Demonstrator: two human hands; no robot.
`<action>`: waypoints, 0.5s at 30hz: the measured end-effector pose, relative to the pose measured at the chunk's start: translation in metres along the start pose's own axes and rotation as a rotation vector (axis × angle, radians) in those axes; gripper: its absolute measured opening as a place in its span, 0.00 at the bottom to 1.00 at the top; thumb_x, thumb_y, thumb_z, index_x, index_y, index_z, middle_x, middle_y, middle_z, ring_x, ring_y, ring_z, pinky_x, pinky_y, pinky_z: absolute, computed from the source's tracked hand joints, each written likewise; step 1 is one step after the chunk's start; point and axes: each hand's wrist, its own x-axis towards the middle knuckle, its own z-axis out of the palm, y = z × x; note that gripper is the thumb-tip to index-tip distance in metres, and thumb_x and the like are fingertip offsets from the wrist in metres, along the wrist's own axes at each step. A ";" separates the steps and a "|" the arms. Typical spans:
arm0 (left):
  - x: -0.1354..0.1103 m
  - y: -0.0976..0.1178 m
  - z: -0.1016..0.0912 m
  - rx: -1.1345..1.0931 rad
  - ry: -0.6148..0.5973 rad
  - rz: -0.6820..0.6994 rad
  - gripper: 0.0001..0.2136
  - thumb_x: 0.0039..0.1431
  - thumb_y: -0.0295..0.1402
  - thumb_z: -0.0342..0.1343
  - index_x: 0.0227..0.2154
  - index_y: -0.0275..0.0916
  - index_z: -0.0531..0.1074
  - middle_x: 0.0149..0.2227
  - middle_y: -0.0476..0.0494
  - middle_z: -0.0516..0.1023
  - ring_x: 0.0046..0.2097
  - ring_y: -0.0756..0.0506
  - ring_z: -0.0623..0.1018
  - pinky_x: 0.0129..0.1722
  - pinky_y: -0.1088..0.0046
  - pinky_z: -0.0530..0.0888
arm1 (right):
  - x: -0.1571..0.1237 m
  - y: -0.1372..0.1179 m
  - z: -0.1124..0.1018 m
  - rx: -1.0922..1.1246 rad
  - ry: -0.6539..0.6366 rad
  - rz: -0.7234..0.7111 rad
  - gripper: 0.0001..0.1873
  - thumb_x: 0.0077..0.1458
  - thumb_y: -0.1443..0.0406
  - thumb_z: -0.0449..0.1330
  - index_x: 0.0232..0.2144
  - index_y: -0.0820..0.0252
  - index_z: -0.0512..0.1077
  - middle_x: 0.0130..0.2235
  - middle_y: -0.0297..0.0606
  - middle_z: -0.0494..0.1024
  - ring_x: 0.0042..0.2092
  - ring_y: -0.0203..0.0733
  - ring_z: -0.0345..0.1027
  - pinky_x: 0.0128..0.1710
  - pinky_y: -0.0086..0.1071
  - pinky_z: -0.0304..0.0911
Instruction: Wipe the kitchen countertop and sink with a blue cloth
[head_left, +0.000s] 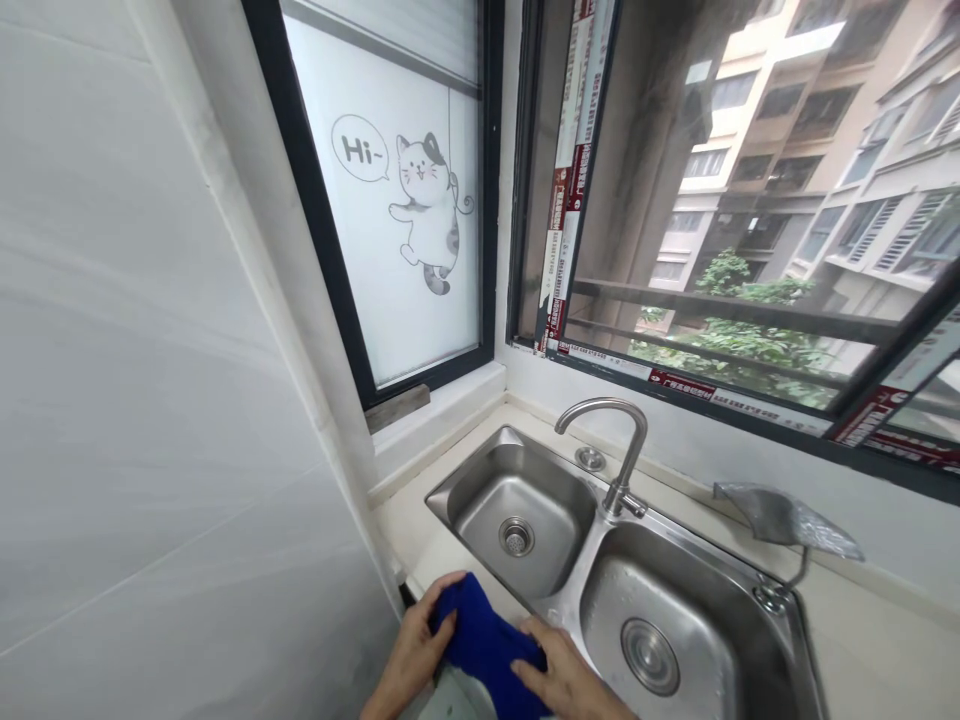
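Note:
A blue cloth lies bunched on the pale countertop at the near left corner of a steel double sink. My left hand grips the cloth's left side with curled fingers. My right hand presses on its right side, fingers bent over the fabric. Both hands sit at the bottom edge of the view, just in front of the left basin.
A curved steel tap rises between the two basins. The right basin has a covered drain. A grey soap dish stands at the sink's far right. A white tiled wall is close on the left; windows run behind the counter.

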 end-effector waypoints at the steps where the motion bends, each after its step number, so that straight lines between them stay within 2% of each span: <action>1: 0.007 0.005 -0.001 0.101 0.037 0.050 0.20 0.59 0.45 0.57 0.51 0.43 0.78 0.53 0.37 0.81 0.59 0.37 0.77 0.65 0.55 0.72 | 0.006 -0.001 0.002 0.007 0.027 -0.009 0.21 0.60 0.50 0.58 0.51 0.49 0.75 0.43 0.36 0.82 0.45 0.50 0.76 0.48 0.40 0.72; 4: 0.023 0.015 -0.002 0.355 0.187 0.187 0.19 0.60 0.38 0.55 0.52 0.43 0.78 0.52 0.37 0.82 0.57 0.38 0.78 0.62 0.56 0.75 | 0.021 0.013 0.013 -0.054 0.113 -0.018 0.23 0.62 0.51 0.57 0.56 0.50 0.73 0.49 0.40 0.82 0.51 0.52 0.76 0.51 0.43 0.72; 7: 0.022 0.008 -0.015 0.429 0.256 0.234 0.18 0.60 0.33 0.53 0.52 0.45 0.78 0.54 0.38 0.81 0.59 0.39 0.77 0.63 0.57 0.74 | 0.025 0.043 0.024 -0.288 0.194 0.003 0.27 0.62 0.55 0.56 0.62 0.51 0.69 0.61 0.47 0.75 0.60 0.60 0.70 0.58 0.52 0.69; 9: 0.006 -0.002 -0.034 0.507 0.311 0.340 0.19 0.62 0.30 0.50 0.51 0.48 0.79 0.55 0.41 0.81 0.60 0.41 0.77 0.63 0.58 0.75 | 0.022 0.059 0.028 -0.421 0.242 0.000 0.29 0.63 0.59 0.54 0.65 0.51 0.67 0.67 0.47 0.68 0.66 0.62 0.64 0.62 0.55 0.66; 11: -0.019 -0.007 -0.060 0.702 0.444 0.621 0.22 0.63 0.25 0.49 0.53 0.53 0.77 0.56 0.46 0.81 0.58 0.44 0.79 0.61 0.62 0.77 | 0.018 0.060 0.032 -0.472 0.271 -0.052 0.29 0.65 0.62 0.50 0.67 0.50 0.64 0.69 0.43 0.64 0.69 0.58 0.60 0.66 0.55 0.62; 12: -0.033 -0.007 -0.075 0.795 0.502 0.719 0.26 0.61 0.22 0.50 0.57 0.56 0.74 0.57 0.50 0.80 0.60 0.46 0.77 0.62 0.63 0.75 | 0.017 0.055 0.034 -0.481 0.274 -0.097 0.30 0.66 0.64 0.48 0.69 0.50 0.62 0.70 0.41 0.63 0.70 0.56 0.58 0.68 0.53 0.61; 14: -0.061 0.000 -0.105 0.922 0.584 0.772 0.33 0.59 0.20 0.52 0.63 0.60 0.66 0.63 0.57 0.74 0.64 0.47 0.73 0.67 0.63 0.70 | 0.019 0.037 0.040 -0.496 0.253 -0.203 0.30 0.68 0.65 0.47 0.71 0.52 0.59 0.72 0.39 0.60 0.71 0.52 0.54 0.70 0.52 0.57; 15: -0.073 0.006 -0.119 0.935 0.688 0.736 0.35 0.58 0.21 0.53 0.64 0.62 0.64 0.66 0.61 0.70 0.65 0.46 0.71 0.69 0.60 0.67 | 0.023 0.026 0.044 -0.501 0.226 -0.255 0.31 0.68 0.65 0.47 0.71 0.53 0.57 0.72 0.39 0.57 0.72 0.52 0.51 0.71 0.52 0.55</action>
